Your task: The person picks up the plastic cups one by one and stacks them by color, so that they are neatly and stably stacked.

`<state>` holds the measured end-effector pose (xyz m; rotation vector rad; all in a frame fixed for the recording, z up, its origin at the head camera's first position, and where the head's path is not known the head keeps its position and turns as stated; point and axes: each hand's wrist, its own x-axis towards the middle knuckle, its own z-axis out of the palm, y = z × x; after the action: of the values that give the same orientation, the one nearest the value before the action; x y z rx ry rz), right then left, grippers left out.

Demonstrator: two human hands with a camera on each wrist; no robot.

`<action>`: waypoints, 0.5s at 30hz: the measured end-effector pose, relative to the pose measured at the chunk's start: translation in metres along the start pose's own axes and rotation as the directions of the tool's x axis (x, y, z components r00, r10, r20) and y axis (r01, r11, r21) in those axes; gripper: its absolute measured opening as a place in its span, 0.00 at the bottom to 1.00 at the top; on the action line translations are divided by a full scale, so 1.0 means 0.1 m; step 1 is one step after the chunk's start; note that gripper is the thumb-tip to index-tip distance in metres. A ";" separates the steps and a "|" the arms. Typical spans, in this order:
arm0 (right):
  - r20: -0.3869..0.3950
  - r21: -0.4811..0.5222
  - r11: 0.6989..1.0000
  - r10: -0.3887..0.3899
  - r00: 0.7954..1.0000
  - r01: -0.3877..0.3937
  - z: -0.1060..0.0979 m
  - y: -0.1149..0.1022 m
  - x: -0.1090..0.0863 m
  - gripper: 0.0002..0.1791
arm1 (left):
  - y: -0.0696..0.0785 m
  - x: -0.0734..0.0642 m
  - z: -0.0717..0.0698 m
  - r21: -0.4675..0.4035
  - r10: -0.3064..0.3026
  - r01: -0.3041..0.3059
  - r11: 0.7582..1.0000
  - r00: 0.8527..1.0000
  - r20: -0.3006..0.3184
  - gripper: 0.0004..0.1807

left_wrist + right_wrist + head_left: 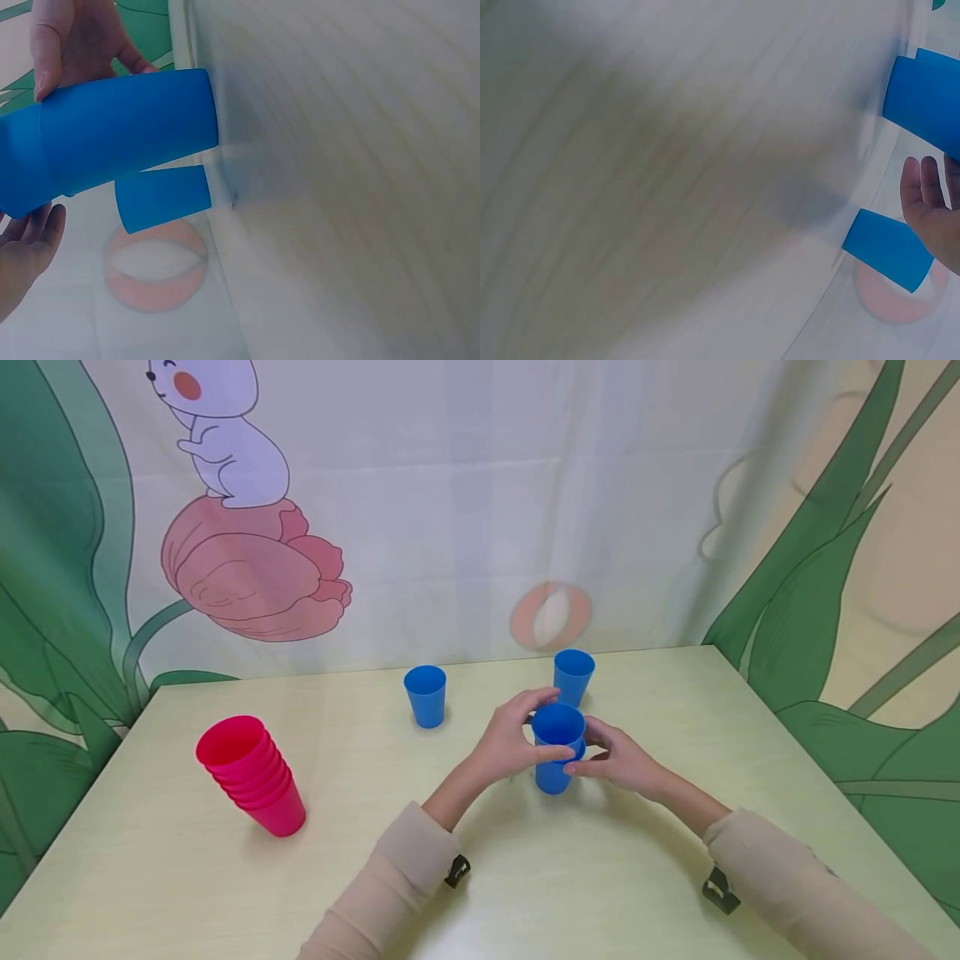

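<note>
Two blue cups stand one in the other near the middle right of the table: the upper cup [558, 724] sits in the lower cup [553, 779]. My left hand [517, 739] holds the upper cup from the left, thumb in front and fingers behind. From the right, my right hand [618, 762] has its thumb and fingers about the stack where the cups meet. In the left wrist view the right hand [79, 41] is on the far side of the lower cup [131, 127], and the left fingers [49, 225] are at the upper cup. The right wrist view cuts off the stack.
Just behind the stack stands a single blue cup [573, 677]. Another blue cup [427, 697] is at the back, left of my hands. A leaning stack of red cups [255, 777] stands on the left of the table [150, 860]. A printed curtain [450, 527] hangs behind.
</note>
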<state>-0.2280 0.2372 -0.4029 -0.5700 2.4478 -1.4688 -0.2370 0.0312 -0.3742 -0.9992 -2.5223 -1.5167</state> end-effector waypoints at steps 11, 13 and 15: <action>-0.028 -0.027 0.999 0.022 0.999 -0.023 0.00 -0.01 0.01 0.36 | -0.07 -0.10 -0.13 0.006 -0.003 0.003 1.000 1.000 0.003 0.35; -0.031 -0.030 0.999 0.032 0.999 -0.033 0.00 -0.01 0.01 0.37 | -0.10 -0.13 -0.19 0.020 -0.003 0.003 1.000 0.999 -0.032 0.34; -0.031 -0.028 0.999 0.038 0.999 -0.039 0.00 -0.01 0.01 0.37 | -0.14 -0.16 -0.25 0.028 0.002 0.000 1.000 0.998 -0.070 0.32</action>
<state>-0.2289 0.2358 -0.4021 -0.5070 2.4924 -1.4406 -0.2393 -0.0009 -0.3772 -0.9261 -2.4878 -1.4846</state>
